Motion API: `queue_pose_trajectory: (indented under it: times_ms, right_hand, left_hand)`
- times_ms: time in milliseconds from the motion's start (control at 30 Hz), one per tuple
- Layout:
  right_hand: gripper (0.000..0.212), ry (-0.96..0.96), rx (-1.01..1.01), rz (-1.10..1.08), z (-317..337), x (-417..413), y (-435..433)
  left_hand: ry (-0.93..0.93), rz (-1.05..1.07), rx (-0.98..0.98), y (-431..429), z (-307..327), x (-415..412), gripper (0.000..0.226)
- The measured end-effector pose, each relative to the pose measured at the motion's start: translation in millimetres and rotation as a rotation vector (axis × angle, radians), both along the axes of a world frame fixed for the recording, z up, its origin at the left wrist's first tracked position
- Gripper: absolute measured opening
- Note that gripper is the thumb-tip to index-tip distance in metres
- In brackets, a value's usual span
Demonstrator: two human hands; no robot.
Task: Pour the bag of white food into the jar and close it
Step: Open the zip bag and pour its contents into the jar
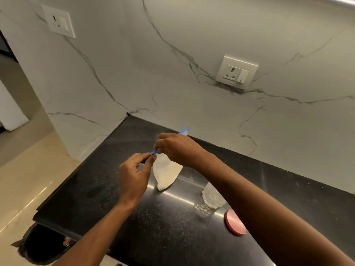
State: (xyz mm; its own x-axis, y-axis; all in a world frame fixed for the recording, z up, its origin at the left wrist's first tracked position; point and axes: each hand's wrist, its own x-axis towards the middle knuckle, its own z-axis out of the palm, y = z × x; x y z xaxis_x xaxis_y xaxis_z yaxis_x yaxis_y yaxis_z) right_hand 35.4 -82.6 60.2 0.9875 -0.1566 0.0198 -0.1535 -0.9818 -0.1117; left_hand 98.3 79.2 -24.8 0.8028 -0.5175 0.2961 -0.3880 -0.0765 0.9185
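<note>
A clear zip bag of white food (166,172) with a blue seal strip hangs upright, its bottom corner touching the black counter (163,231). My left hand (134,177) pinches the near end of the blue strip. My right hand (177,148) grips the strip farther along, and the far blue end sticks out behind it. A clear glass jar (210,198) stands open on the counter to the right, partly hidden by my right forearm. Its pink lid (234,222) lies flat beside it, nearer to me.
A marble wall rises behind the counter with a socket (236,72) on the right and another socket (58,21) at upper left. The counter's left edge drops to a beige floor (25,181). A dark bin (46,244) sits below the near corner.
</note>
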Motion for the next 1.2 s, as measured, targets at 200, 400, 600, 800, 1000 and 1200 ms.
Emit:
queue_pose_trajectory:
  times_ms: [200, 400, 600, 800, 1000, 1200]
  right_hand:
    - [0.023, 0.042, -0.048, -0.035, 14, -11, -32]
    - [0.023, 0.079, -0.049, -0.162, 19, -23, -62]
    - [0.024, 0.124, 0.013, -0.289, 17, -43, -72]
    - [0.010, -0.050, 0.386, -0.428, 18, -72, -38]
    - [0.006, -0.436, 0.965, -0.647, -11, -76, 42]
    - [0.021, -0.570, 1.219, -0.677, -40, -84, 79]
  left_hand:
    - [-0.019, 0.028, -0.004, 7, -6, 2, 0.022]
    - [-0.018, 0.033, -0.013, 7, -6, 6, 0.022]
    - [0.005, 0.043, -0.036, 1, -6, 20, 0.021]
    - [0.055, 0.030, -0.005, -32, 5, 52, 0.015]
    - [0.487, -0.036, 0.024, -62, 20, 41, 0.037]
    - [0.742, -0.398, 0.187, -33, 28, 5, 0.031]
